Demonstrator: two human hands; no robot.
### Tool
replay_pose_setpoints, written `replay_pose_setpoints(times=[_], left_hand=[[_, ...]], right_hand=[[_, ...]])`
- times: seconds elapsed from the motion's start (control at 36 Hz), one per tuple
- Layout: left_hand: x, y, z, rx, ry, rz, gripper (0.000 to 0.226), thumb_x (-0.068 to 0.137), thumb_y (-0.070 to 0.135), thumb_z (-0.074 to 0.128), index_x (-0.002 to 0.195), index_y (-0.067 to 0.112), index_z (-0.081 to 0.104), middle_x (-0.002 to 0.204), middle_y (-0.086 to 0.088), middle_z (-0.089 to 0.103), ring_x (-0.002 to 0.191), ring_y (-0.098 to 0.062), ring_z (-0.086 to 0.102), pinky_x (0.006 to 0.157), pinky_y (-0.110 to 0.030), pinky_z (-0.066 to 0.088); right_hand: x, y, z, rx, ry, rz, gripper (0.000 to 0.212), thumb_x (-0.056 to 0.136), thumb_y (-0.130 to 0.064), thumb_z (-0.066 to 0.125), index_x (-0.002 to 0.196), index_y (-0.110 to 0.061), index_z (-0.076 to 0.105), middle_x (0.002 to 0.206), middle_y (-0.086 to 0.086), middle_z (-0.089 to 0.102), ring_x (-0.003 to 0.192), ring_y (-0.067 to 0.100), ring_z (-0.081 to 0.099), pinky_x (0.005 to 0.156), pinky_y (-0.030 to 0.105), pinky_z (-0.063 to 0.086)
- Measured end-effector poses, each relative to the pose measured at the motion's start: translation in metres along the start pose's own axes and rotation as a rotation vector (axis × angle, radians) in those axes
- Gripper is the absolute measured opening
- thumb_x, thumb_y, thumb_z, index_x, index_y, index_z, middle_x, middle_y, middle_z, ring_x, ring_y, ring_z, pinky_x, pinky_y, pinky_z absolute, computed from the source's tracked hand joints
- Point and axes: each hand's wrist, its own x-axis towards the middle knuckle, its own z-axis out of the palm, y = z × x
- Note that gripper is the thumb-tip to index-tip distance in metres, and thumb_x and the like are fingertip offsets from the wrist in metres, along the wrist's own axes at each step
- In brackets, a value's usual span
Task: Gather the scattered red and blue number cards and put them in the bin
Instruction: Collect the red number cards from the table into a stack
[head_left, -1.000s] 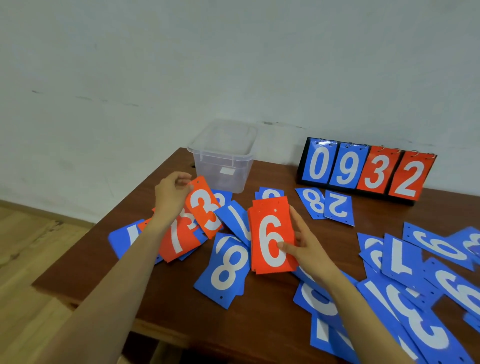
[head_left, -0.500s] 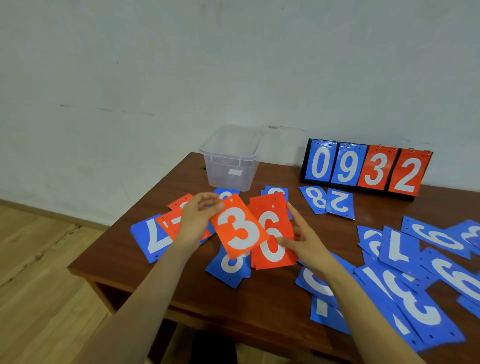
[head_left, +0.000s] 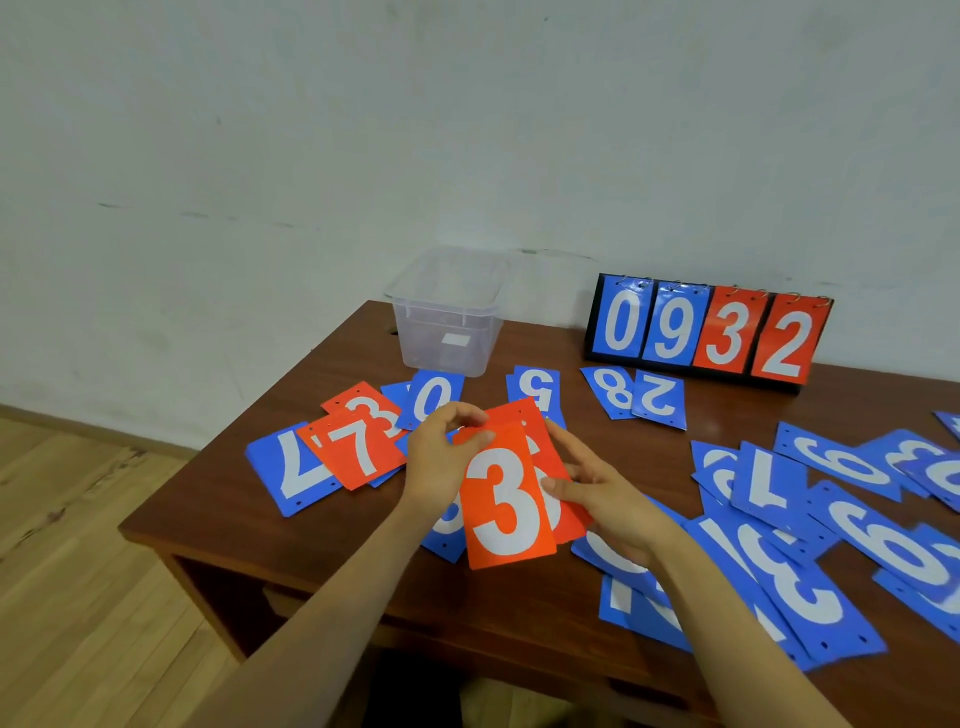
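My left hand (head_left: 439, 457) pinches the top edge of a red 3 card (head_left: 501, 499) and lays it over the red card stack (head_left: 558, 493) that my right hand (head_left: 602, 493) holds from the right side. Both hands hover above the brown table (head_left: 332, 364), near its front left. A red 7 card (head_left: 358, 454) and another red 3 card (head_left: 371, 408) lie to the left on a blue 7 card (head_left: 283, 467). The clear plastic bin (head_left: 447, 312) stands at the table's back, holding no cards that I can see. Several blue cards (head_left: 810, 525) are scattered on the right.
A flip scoreboard (head_left: 709, 332) reading 0932 stands at the back against the white wall. Blue 0 (head_left: 434, 397), 5 (head_left: 535, 387), 8 (head_left: 610, 392) and 2 (head_left: 660, 397) cards lie between bin and scoreboard. Wooden floor lies left of the table edge.
My left hand has carried the red 3 card from the left pile across onto the red stack with the 6 in my right hand. The 6 is now mostly covered.
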Motion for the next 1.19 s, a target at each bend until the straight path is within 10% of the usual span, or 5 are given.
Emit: replay_pose_setpoints(times=[0.25, 0.42, 0.67, 1.19], left_hand=[[0.000, -0.003, 0.005, 0.063, 0.120, 0.053, 0.018, 0.081, 0.010, 0.071, 0.090, 0.021, 0.060, 0.097, 0.006, 0.060, 0.089, -0.003, 0.054, 0.072, -0.007, 0.039], [0.019, -0.017, -0.023, 0.015, 0.127, -0.070, 0.028, 0.085, 0.030, 0.068, 0.110, 0.020, 0.059, 0.117, 0.006, 0.053, 0.106, -0.007, 0.050, 0.087, -0.026, 0.045], [0.078, -0.068, -0.128, 0.883, 0.002, -0.334, 0.063, 0.085, 0.037, 0.066, 0.137, 0.010, 0.043, 0.138, -0.013, 0.048, 0.127, -0.031, 0.041, 0.107, -0.040, 0.032], [0.113, -0.083, -0.140, 0.996, -0.246, -0.469, 0.096, 0.066, 0.052, 0.079, 0.144, 0.023, 0.029, 0.147, -0.008, 0.031, 0.136, -0.032, 0.028, 0.110, -0.049, 0.024]], right_hand=[[0.011, 0.003, 0.016, -0.237, 0.096, -0.031, 0.082, 0.080, -0.012, 0.073, 0.141, -0.040, 0.026, 0.126, -0.005, 0.052, 0.103, 0.014, 0.060, 0.077, 0.034, 0.059], [0.025, 0.002, 0.023, -0.203, 0.109, -0.040, 0.078, 0.086, -0.009, 0.066, 0.137, -0.050, 0.024, 0.125, -0.005, 0.050, 0.107, 0.018, 0.059, 0.082, 0.044, 0.057], [0.043, 0.003, 0.025, -0.133, 0.126, 0.009, 0.080, 0.088, -0.006, 0.063, 0.144, -0.045, 0.021, 0.129, -0.004, 0.051, 0.107, 0.016, 0.059, 0.083, 0.042, 0.056], [0.070, 0.002, 0.034, -0.110, 0.132, 0.041, 0.080, 0.086, -0.006, 0.064, 0.144, -0.044, 0.024, 0.128, 0.000, 0.051, 0.105, 0.019, 0.060, 0.076, 0.039, 0.058]])
